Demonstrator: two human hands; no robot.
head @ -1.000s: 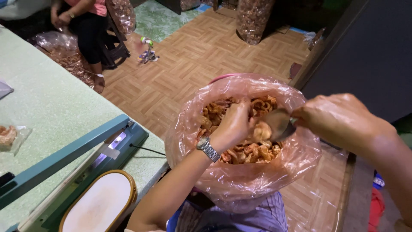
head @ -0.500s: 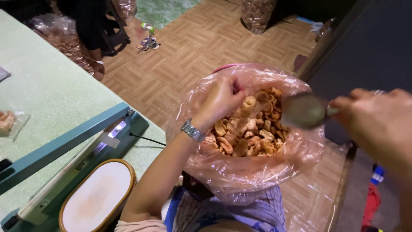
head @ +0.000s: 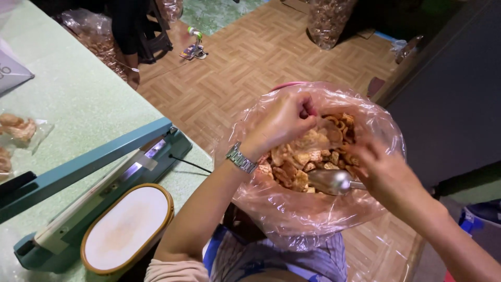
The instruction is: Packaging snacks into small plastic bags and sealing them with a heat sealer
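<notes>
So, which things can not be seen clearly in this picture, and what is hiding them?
Head view only:
- Scoop handle: covered by the right hand.
- What the left hand pinches: hidden by its curled fingers.
- Bottom of the plastic bag: buried under the fried snacks.
- Sealing machine: its far end is cut off by the left edge.
- Seated person: cut off by the top edge.

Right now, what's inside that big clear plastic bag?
The plastic bag holds light brown fried snack pieces and a metal scoop held by the right hand. Lower layers and the bag's bottom are covered.

head view | looks steeply down | close over lap and table (head: 78, 104) edge
</notes>
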